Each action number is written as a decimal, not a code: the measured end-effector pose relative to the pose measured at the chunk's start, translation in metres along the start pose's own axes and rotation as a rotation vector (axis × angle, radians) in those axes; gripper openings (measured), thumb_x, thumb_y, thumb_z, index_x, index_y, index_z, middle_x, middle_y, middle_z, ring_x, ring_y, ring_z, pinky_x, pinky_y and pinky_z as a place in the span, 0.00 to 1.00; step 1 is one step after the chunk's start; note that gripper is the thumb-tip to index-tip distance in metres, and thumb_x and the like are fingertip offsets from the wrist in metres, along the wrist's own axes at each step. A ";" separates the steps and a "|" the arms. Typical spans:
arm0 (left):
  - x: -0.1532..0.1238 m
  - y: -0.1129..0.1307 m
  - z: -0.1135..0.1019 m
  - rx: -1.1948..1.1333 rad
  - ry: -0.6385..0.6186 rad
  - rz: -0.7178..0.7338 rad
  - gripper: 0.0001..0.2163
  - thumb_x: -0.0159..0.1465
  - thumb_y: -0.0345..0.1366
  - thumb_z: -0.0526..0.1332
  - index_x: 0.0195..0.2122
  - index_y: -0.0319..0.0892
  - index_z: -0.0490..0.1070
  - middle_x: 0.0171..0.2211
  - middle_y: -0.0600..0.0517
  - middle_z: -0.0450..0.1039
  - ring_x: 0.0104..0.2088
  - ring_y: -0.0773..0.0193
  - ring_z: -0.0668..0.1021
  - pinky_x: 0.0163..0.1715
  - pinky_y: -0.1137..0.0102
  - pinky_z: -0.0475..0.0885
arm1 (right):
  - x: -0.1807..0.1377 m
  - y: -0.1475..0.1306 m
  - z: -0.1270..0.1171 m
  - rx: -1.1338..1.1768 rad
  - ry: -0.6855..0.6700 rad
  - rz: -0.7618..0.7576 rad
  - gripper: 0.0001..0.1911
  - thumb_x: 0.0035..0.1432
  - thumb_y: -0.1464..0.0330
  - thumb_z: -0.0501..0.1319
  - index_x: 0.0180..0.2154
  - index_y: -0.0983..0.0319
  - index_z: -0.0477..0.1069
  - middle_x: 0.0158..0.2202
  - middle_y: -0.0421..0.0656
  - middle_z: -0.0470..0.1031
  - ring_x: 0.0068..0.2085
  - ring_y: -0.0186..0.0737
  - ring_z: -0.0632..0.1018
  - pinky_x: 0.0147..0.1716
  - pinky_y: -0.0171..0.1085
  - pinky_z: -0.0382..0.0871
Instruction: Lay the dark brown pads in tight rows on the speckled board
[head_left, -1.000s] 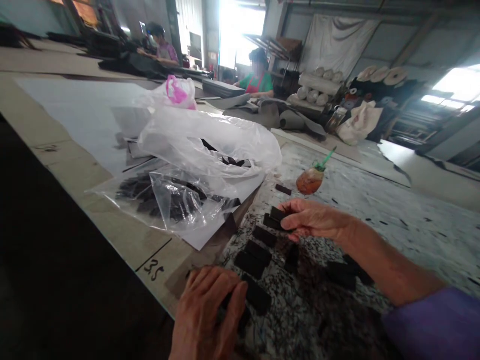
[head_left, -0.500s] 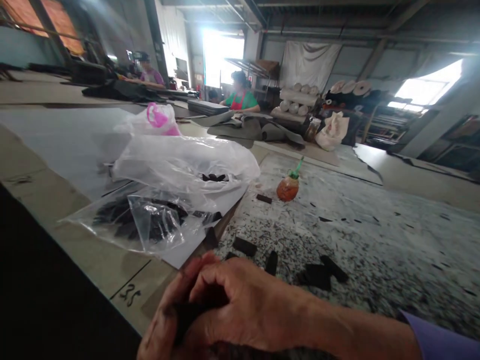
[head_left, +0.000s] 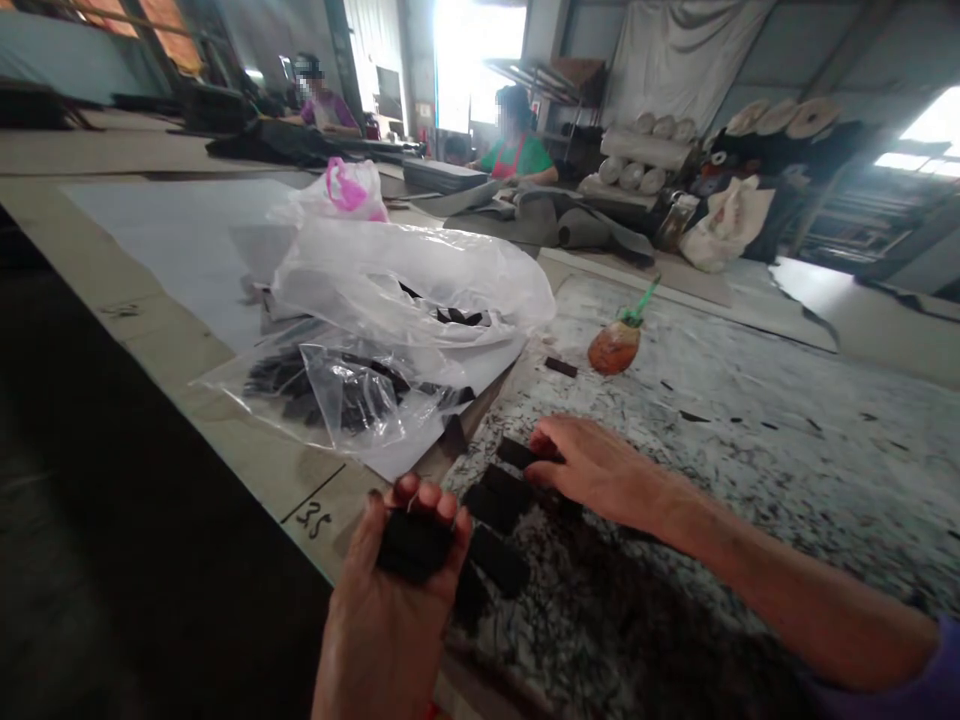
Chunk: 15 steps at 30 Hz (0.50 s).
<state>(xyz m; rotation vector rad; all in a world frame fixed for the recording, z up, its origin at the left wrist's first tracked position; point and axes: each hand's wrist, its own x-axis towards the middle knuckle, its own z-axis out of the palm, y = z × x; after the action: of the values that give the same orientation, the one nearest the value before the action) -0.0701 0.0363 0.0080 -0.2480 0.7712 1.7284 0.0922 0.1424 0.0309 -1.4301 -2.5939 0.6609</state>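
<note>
My left hand (head_left: pixel 401 590), palm up near the table's front edge, has its fingers curled round a small black stack of rectangular pieces (head_left: pixel 415 545). To its right, my right hand (head_left: pixel 581 460) reaches over the stained worktop, thumb and fingers closed on the end of a flat black piece (head_left: pixel 516 452). Between the hands lie more black pieces (head_left: pixel 499 495), some overlapping, and one longer piece (head_left: pixel 500 562) close to my left fingers. The pieces look like thin rubber or fabric, but I cannot tell which.
Beyond my left hand lie a clear plastic bag (head_left: pixel 337 395) of black pieces and a large white bag (head_left: pixel 420 265). An orange-brown pot with a green spout (head_left: pixel 613 347) stands on the worktop (head_left: pixel 750 480). Two people work at the far tables.
My hands were together over a black piece; now they are apart. The right hand has moved away to the loose pieces, and the left has turned palm up with its stack showing.
</note>
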 end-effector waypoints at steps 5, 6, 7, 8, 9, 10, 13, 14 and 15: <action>0.002 0.000 -0.004 0.005 -0.015 -0.032 0.10 0.62 0.29 0.50 0.31 0.39 0.70 0.28 0.52 0.68 0.26 0.69 0.73 0.28 0.72 0.76 | 0.008 -0.005 0.001 -0.034 -0.036 0.021 0.06 0.52 0.69 0.62 0.34 0.62 0.67 0.33 0.43 0.71 0.35 0.41 0.70 0.31 0.35 0.56; 0.002 0.000 -0.004 0.005 -0.024 -0.038 0.09 0.62 0.28 0.50 0.31 0.39 0.70 0.28 0.52 0.68 0.26 0.69 0.73 0.28 0.73 0.75 | 0.008 -0.005 0.000 -0.037 -0.041 0.026 0.07 0.52 0.69 0.62 0.34 0.62 0.67 0.33 0.43 0.71 0.35 0.41 0.70 0.31 0.35 0.56; 0.002 0.001 -0.005 0.006 -0.031 -0.045 0.09 0.62 0.28 0.51 0.31 0.39 0.70 0.29 0.52 0.68 0.27 0.69 0.73 0.28 0.73 0.75 | 0.009 -0.006 -0.001 -0.040 -0.045 0.031 0.07 0.52 0.69 0.62 0.34 0.62 0.67 0.33 0.43 0.71 0.35 0.41 0.70 0.30 0.35 0.56; 0.002 0.001 -0.006 0.003 -0.043 -0.046 0.09 0.61 0.28 0.51 0.31 0.39 0.70 0.29 0.52 0.68 0.27 0.69 0.73 0.29 0.73 0.75 | 0.009 -0.006 -0.001 -0.042 -0.047 0.038 0.07 0.52 0.68 0.63 0.34 0.63 0.67 0.33 0.43 0.71 0.35 0.42 0.70 0.30 0.35 0.56; 0.001 0.001 -0.007 0.001 -0.055 -0.050 0.09 0.61 0.28 0.51 0.31 0.40 0.70 0.29 0.52 0.68 0.27 0.69 0.73 0.29 0.73 0.75 | 0.010 -0.007 -0.002 -0.041 -0.051 0.043 0.08 0.51 0.68 0.63 0.34 0.63 0.67 0.33 0.43 0.71 0.35 0.42 0.70 0.30 0.35 0.56; 0.001 0.001 -0.007 0.000 -0.063 -0.053 0.09 0.61 0.28 0.52 0.31 0.40 0.71 0.29 0.52 0.68 0.27 0.69 0.73 0.30 0.73 0.75 | 0.011 -0.007 -0.002 -0.037 -0.055 0.048 0.07 0.51 0.69 0.63 0.34 0.63 0.67 0.33 0.43 0.72 0.36 0.42 0.70 0.30 0.35 0.56; 0.002 0.001 -0.008 -0.009 -0.085 -0.055 0.09 0.61 0.28 0.52 0.31 0.39 0.71 0.29 0.51 0.68 0.27 0.69 0.74 0.30 0.73 0.76 | 0.015 -0.006 -0.002 -0.009 -0.074 0.068 0.09 0.49 0.69 0.64 0.34 0.63 0.68 0.34 0.43 0.72 0.36 0.42 0.71 0.30 0.35 0.57; 0.002 0.000 -0.009 -0.012 -0.096 -0.056 0.09 0.61 0.28 0.52 0.31 0.39 0.71 0.29 0.51 0.69 0.28 0.69 0.74 0.30 0.73 0.76 | 0.017 -0.005 -0.002 0.006 -0.085 0.076 0.09 0.48 0.69 0.64 0.33 0.62 0.68 0.33 0.42 0.72 0.34 0.41 0.71 0.29 0.34 0.57; 0.002 0.000 -0.009 -0.012 -0.104 -0.058 0.09 0.61 0.28 0.52 0.31 0.38 0.71 0.29 0.51 0.69 0.28 0.69 0.74 0.30 0.73 0.76 | 0.018 -0.004 -0.002 0.024 -0.096 0.082 0.10 0.47 0.68 0.65 0.33 0.62 0.68 0.31 0.41 0.72 0.33 0.40 0.71 0.28 0.34 0.57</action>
<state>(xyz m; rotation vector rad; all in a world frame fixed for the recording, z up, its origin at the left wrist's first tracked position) -0.0728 0.0327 -0.0001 -0.1853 0.6720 1.6777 0.0798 0.1564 0.0322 -1.5422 -2.6001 0.7877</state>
